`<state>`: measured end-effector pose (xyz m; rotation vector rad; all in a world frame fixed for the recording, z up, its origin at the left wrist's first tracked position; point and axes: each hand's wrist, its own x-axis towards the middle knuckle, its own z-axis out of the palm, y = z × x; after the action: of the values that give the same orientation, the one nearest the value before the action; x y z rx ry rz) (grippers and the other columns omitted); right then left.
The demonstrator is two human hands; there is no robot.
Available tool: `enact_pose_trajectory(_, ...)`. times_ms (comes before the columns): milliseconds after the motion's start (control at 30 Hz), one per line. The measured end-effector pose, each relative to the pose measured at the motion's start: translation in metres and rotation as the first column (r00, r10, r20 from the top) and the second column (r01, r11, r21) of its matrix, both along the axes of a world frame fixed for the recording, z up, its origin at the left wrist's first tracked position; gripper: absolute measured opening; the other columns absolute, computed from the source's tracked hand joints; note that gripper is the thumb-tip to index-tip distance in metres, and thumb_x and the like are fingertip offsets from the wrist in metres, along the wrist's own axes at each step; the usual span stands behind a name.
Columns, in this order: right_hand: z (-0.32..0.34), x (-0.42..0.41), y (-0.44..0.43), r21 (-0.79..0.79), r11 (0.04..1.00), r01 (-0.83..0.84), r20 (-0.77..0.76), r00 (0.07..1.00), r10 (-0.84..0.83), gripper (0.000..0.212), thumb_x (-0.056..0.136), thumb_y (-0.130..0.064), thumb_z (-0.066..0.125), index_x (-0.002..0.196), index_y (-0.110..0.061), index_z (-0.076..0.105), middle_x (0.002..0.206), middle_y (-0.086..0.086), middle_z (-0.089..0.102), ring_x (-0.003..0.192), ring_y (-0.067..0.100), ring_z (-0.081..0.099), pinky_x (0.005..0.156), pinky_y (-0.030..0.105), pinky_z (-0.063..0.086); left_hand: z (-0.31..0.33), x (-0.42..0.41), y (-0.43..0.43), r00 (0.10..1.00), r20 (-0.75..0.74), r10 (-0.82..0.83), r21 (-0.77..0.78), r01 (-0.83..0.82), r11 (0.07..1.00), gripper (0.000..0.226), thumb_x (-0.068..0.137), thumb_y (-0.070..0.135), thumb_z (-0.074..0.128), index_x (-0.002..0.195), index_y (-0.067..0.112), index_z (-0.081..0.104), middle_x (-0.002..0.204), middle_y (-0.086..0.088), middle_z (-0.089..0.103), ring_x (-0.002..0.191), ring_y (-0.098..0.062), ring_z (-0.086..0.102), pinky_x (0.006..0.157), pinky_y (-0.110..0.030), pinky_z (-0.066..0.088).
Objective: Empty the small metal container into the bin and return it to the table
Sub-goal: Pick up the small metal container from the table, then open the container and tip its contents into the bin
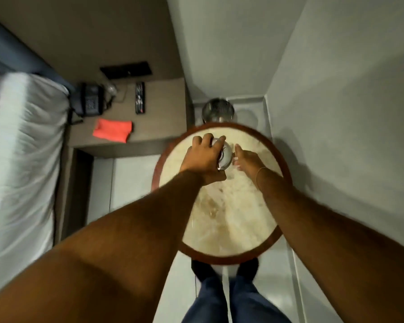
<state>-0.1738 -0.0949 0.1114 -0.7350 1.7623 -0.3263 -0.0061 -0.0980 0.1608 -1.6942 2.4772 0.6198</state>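
- Far left: a bed w/ white sheet [21, 159], then a side shelf w/ phone [90, 102], remote [140, 97], orange cloth [112, 130].
- Centre: left hand [202, 159] wrapped over the small metal container [225, 156], on or just above the round table [222, 258], far side.
- Container looks light, rigid, prob. slick; hold around the rim.
- Right hand [246, 159] beside it, fingers loose, holding nothing.
- Bin [217, 110] behind the table.

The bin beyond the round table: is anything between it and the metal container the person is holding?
In the head view, only the round table top's far edge and wooden rim lie between the bin and the metal container.
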Motion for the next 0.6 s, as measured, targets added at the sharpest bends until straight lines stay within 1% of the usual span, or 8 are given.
enact_pose_trajectory(67, 0.064, 0.007, -0.017, 0.005, 0.991, 0.133, 0.241, 0.962, -0.131, 0.058, 0.107, -0.066, 0.034, 0.11, -0.024, 0.073, 0.113, 0.01, 0.079, 0.108, 0.03, 0.072, 0.098, 0.045, 0.054, 0.059, 0.0, -0.022, 0.999, -0.038, 0.006, -0.052, -0.008, 0.999, 0.114, 0.061, 0.055, 0.082, 0.16, 0.023, 0.035, 0.148, -0.015, 0.045, 0.128, -0.042, 0.041, 0.097, -0.057, 0.054)
enact_pose_trajectory(133, 0.119, 0.008, -0.024, 0.04, 0.98, 0.193, 0.433, 0.881, -0.191, 0.062, 0.102, -0.075, 0.035, 0.117, -0.026, 0.071, 0.119, 0.011, 0.078, 0.113, 0.03, 0.073, 0.102, 0.051, 0.055, 0.109, -0.001, -0.037, 0.994, -0.105, 0.027, -0.092, -0.036, 0.995, 0.117, 0.057, 0.068, 0.072, 0.16, 0.024, 0.036, 0.145, -0.014, 0.046, 0.126, -0.041, 0.042, 0.096, -0.058, 0.054)
enact_pose_trajectory(200, 0.158, 0.005, -0.029, 0.054, 0.975, 0.213, 0.533, 0.82, -0.209, 0.07, 0.099, -0.08, 0.033, 0.13, -0.028, 0.069, 0.127, 0.007, 0.077, 0.12, 0.027, 0.07, 0.096, 0.051, 0.056, 0.148, -0.002, -0.048, 0.989, -0.15, 0.014, -0.134, -0.035, 0.99, 0.118, 0.058, 0.072, 0.077, 0.159, 0.025, 0.039, 0.143, -0.013, 0.048, 0.123, -0.04, 0.044, 0.098, -0.056, 0.053)
enact_pose_trajectory(267, 0.202, 0.003, -0.035, 0.045, 0.964, 0.262, 0.652, 0.723, -0.227, 0.069, 0.099, -0.079, 0.033, 0.132, -0.03, 0.069, 0.131, 0.004, 0.078, 0.126, 0.026, 0.068, 0.092, 0.05, 0.055, 0.193, -0.005, -0.054, 0.984, -0.179, -0.021, -0.166, -0.009, 0.986, 0.118, 0.06, 0.067, 0.084, 0.16, 0.026, 0.038, 0.145, -0.01, 0.048, 0.125, -0.038, 0.046, 0.104, -0.055, 0.051)
enact_pose_trajectory(400, 0.265, 0.002, -0.039, 0.064, 0.899, 0.433, 0.824, 0.486, -0.293, 0.068, 0.098, -0.07, 0.051, 0.134, -0.016, 0.073, 0.134, 0.02, 0.075, 0.131, 0.038, 0.065, 0.115, 0.061, 0.045, 0.27, -0.012, -0.06, 0.977, -0.192, -0.089, -0.183, 0.053, 0.982, 0.116, 0.062, 0.06, 0.08, 0.162, 0.032, 0.03, 0.149, -0.002, 0.043, 0.132, -0.028, 0.041, 0.112, -0.046, 0.047)
enact_pose_trajectory(467, 0.283, 0.005, -0.043, 0.07, 0.875, 0.479, 0.851, 0.428, -0.303, 0.073, 0.091, -0.071, 0.062, 0.137, -0.015, 0.072, 0.138, 0.023, 0.072, 0.134, 0.042, 0.063, 0.118, 0.061, 0.043, 0.294, -0.014, -0.062, 0.975, -0.17, -0.143, -0.204, 0.108, 0.973, 0.115, 0.065, 0.059, 0.082, 0.163, 0.031, 0.028, 0.15, -0.002, 0.043, 0.133, -0.026, 0.04, 0.112, -0.044, 0.046)
enact_pose_trajectory(533, 0.303, 0.01, -0.045, 0.061, 0.863, 0.502, 0.855, 0.42, -0.305, 0.074, 0.089, -0.071, 0.063, 0.137, -0.015, 0.071, 0.136, 0.022, 0.073, 0.13, 0.041, 0.065, 0.107, 0.056, 0.055, 0.313, -0.013, -0.063, 0.975, -0.16, -0.152, -0.225, 0.114, 0.968, 0.114, 0.068, 0.059, 0.084, 0.163, 0.031, 0.028, 0.151, -0.002, 0.043, 0.134, -0.025, 0.04, 0.112, -0.044, 0.046)
enact_pose_trajectory(600, 0.318, 0.014, -0.047, 0.057, 0.85, 0.525, 0.861, 0.405, -0.308, 0.069, 0.093, -0.068, 0.059, 0.134, -0.015, 0.071, 0.133, 0.022, 0.074, 0.124, 0.04, 0.067, 0.085, 0.052, 0.064, 0.33, -0.012, -0.066, 0.975, -0.155, -0.157, -0.241, 0.117, 0.964, 0.113, 0.07, 0.065, 0.083, 0.164, 0.033, 0.027, 0.152, -0.001, 0.044, 0.135, -0.024, 0.041, 0.112, -0.043, 0.046)
